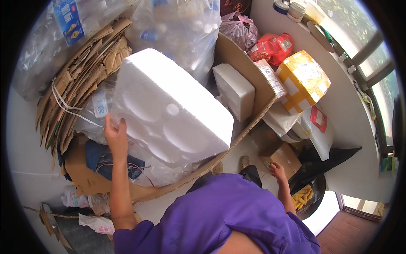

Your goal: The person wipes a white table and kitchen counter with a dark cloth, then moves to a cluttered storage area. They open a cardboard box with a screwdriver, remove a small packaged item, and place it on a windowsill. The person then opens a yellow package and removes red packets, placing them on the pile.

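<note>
My left hand (pixel 116 135) is at the lower left edge of a large white polystyrene foam block (pixel 177 104), its thumb on the face with rounded hollows and a finger at the outer edge. The block leans inside a big open cardboard carton (pixel 247 127), over crumpled clear plastic (pixel 171 171). Low on my other side, my right hand (pixel 278 172) has its fingers curled. A small pale green bit shows at its fingertips, too small to identify. Just beyond that hand, a closed brown cardboard box (pixel 284 158) sits on the tiled floor.
Flattened cardboard (pixel 85 79), tied with white strap, stands at left. Behind the block is a clear sack of plastic bottles (pixel 177 35). A smaller foam piece (pixel 236 90) rests inside the carton. At right are a yellow taped parcel (pixel 303 82) and a red bag (pixel 272 47).
</note>
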Tool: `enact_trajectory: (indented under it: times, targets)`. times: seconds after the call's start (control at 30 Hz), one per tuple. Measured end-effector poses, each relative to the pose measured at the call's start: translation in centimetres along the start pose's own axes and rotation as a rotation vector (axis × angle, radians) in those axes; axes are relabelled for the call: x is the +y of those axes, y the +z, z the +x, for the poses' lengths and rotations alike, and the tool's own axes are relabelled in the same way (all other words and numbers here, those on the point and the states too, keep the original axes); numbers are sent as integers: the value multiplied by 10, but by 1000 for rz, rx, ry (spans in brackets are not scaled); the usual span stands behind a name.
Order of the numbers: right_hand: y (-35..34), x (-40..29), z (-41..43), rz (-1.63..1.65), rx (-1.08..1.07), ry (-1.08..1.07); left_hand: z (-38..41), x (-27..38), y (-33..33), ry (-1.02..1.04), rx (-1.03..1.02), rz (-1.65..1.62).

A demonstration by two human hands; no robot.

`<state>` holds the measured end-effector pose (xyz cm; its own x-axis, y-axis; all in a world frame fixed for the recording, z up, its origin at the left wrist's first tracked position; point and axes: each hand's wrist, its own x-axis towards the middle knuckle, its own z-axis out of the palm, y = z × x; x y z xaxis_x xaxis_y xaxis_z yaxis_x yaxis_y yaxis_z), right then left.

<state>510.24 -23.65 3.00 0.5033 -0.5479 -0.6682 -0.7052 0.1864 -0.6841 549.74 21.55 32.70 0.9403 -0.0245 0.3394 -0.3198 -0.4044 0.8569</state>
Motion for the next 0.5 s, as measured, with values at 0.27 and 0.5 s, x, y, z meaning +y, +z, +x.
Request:
enact_trajectory:
  times: [0.27,0.5]
  targets:
    - [-10,-3,59,-217,-135,-146,-9,66,14,125,184,399]
    - [-59,0,110,-382,-118,-213,-61,-2,120,-103,-429,960]
